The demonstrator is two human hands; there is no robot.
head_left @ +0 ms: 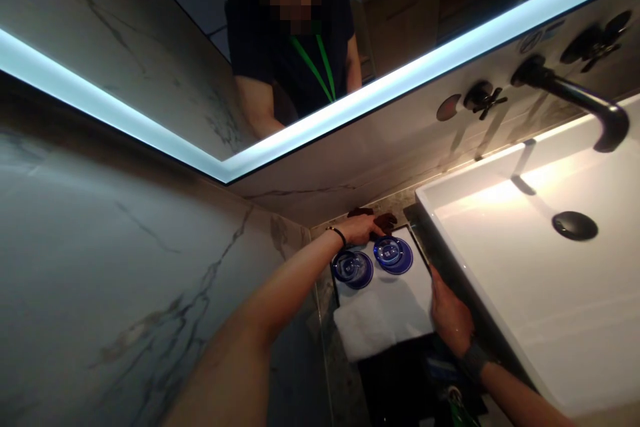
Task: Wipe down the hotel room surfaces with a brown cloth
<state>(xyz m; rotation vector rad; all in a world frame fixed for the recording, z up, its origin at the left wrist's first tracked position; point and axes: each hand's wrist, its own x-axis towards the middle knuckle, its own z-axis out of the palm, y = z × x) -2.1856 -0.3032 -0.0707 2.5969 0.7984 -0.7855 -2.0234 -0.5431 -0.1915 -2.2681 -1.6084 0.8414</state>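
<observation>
A tray [415, 310] with a white surface and a dark rim stands in the corner beside the basin. On it are a left glass [349, 267] and a right glass [389, 251], each on a round blue coaster. A white towel [357, 332] lies across its near end. My left hand [361, 228] is at the tray's far edge, index finger stretched out close to the right glass; its other fingers are partly hidden. Along the tray's right edge, my right hand [451, 315] grips the side, with its far fingers out of sight.
A white rectangular basin [480, 260] lies to the right, under a black wall faucet [575, 93] and cross handles. A lit mirror [310, 123] hangs above and reflects a person with a green lanyard. Marble wall [150, 280] closes off the left.
</observation>
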